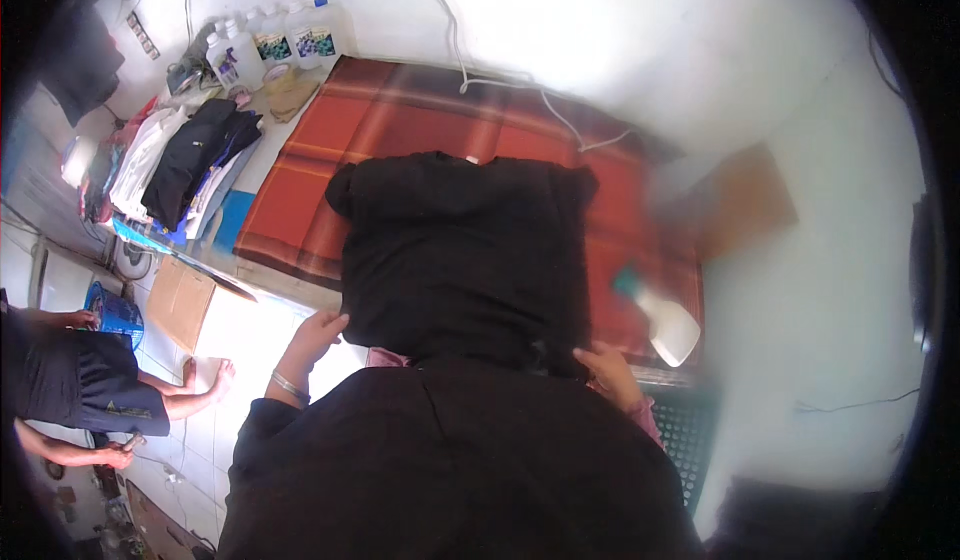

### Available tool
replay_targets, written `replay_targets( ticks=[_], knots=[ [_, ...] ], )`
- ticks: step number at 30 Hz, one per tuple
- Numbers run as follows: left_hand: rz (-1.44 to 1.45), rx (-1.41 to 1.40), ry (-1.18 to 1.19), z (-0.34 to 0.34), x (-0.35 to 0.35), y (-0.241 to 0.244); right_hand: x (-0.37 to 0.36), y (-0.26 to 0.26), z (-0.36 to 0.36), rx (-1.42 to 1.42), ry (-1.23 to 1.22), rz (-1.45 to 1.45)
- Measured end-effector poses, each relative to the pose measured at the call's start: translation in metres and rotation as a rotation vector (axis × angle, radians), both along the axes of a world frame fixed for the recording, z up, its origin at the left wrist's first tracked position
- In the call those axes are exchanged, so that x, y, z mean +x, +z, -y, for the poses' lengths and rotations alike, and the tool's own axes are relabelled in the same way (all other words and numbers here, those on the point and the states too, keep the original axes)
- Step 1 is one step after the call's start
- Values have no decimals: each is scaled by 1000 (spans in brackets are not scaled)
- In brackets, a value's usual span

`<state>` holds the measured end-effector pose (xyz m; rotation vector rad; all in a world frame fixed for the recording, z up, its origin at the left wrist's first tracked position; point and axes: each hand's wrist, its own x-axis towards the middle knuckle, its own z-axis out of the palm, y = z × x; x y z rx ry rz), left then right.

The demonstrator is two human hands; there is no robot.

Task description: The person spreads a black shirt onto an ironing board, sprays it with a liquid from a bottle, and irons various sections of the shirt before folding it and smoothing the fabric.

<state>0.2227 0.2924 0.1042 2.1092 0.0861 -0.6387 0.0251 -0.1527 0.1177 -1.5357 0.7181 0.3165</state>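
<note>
A black short-sleeved shirt (465,252) lies spread over a red plaid cloth (315,177) on the table, its collar towards the wall. My left hand (322,331) pinches the shirt's lower left edge. At the lower right corner, my right hand (607,368) grips the black fabric between thumb and fingers. The shirt's near hem is hidden against my dark clothing. To the right of the shirt, a white spray bottle (675,331) with a green top lies on the plaid cloth.
Folded clothes (191,162) are stacked at the table's left end, with plastic bottles (274,38) behind them. A white cable (517,85) runs along the wall. Another person (82,372) is at the far left, near a blue basket (120,316) and a cardboard piece (180,301).
</note>
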Motion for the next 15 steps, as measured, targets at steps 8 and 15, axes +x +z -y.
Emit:
replay_targets(
  ticks=[8,15],
  knots=[
    [387,-261,-81,8,1,13,-6,9,2,-523,190,154],
    [-56,-233,-214,-12,-17,41,-30,20,-49,152,-335,319]
  ],
)
